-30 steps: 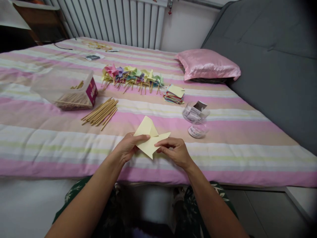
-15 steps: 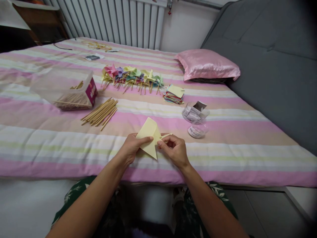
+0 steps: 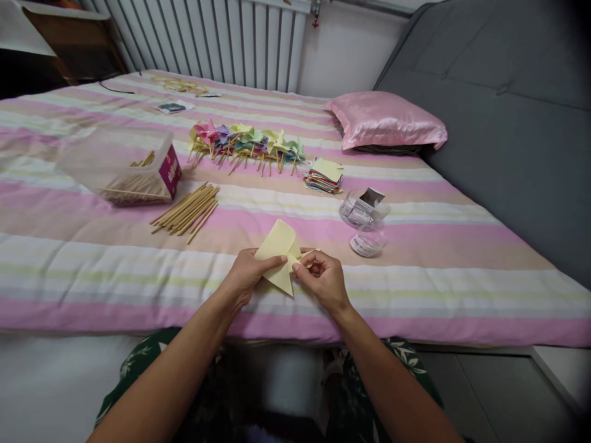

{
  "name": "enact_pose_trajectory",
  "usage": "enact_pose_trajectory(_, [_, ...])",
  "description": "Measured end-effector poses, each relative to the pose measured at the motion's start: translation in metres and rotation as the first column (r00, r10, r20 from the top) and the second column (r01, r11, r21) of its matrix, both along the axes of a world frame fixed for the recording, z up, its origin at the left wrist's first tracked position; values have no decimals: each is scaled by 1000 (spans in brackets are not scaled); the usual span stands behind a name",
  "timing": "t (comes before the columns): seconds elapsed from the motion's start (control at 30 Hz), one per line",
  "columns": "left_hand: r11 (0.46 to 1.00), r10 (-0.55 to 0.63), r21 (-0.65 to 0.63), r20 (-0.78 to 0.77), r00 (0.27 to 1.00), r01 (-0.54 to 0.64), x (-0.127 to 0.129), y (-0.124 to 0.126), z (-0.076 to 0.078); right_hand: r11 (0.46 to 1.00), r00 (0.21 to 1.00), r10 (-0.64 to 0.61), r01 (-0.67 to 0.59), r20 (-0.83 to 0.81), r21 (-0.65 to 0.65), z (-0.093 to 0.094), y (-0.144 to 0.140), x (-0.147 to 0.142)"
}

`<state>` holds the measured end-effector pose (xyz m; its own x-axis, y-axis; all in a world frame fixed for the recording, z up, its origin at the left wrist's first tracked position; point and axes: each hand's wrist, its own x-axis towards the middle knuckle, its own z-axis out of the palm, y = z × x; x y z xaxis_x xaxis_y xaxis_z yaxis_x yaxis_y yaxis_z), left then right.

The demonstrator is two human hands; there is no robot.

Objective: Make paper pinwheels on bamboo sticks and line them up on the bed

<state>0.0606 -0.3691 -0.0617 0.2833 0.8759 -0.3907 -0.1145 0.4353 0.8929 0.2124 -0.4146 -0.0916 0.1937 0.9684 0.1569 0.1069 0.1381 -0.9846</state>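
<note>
While your left hand [image 3: 249,274] pinches the pale yellow paper [image 3: 273,246] between thumb and fingers, your right hand [image 3: 325,280] is closed on its right edge; exactly what the right fingertips press is partly hidden. You hold the paper over the bed [image 3: 462,295], nearer you than the paper stack [image 3: 329,170]. Progress, as judged: your sheet is part-folded, its upper corner curling in and its lower point loose, with no stick visible on it. Made-up pinwheels [image 3: 252,136] lie in a row left of the stack and slightly beyond. Apparently left to use are the stack itself, the loose sticks [image 3: 187,209] to its left and nearer you, and more in the plastic box [image 3: 170,172] farther left. Clear tubs [image 3: 367,245] sit to the stack's near right, apart from your hands; a pink pillow [image 3: 388,120] lies beyond it, rightward. You appear unobstructed.
</note>
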Motion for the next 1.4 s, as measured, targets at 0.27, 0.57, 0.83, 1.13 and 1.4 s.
enact_pose_trajectory(0.27, [1000,-8,18,14,1000,7,2,-1,3,1000,1000,-6,6,4,-8,0,1,0])
enact_pose_trajectory(0.57, [1000,-14,26,-19,1000,15,1,-1,2,1000,999,-14,14,30,1,2,2,2])
enact_pose_trajectory(0.83, [999,-32,43,-24,999,33,1,-1,2,1000,1000,0,-1,-17,-15,-4,3,2])
enact_pose_trajectory(1.13, [998,-32,53,-46,998,34,3,-2,0,1000,1000,-21,21,3,0,-3,2,0])
enact_pose_trajectory(1.4, [996,-56,62,-41,998,59,5,-3,1,998,995,-65,64,73,9,0,0,-1])
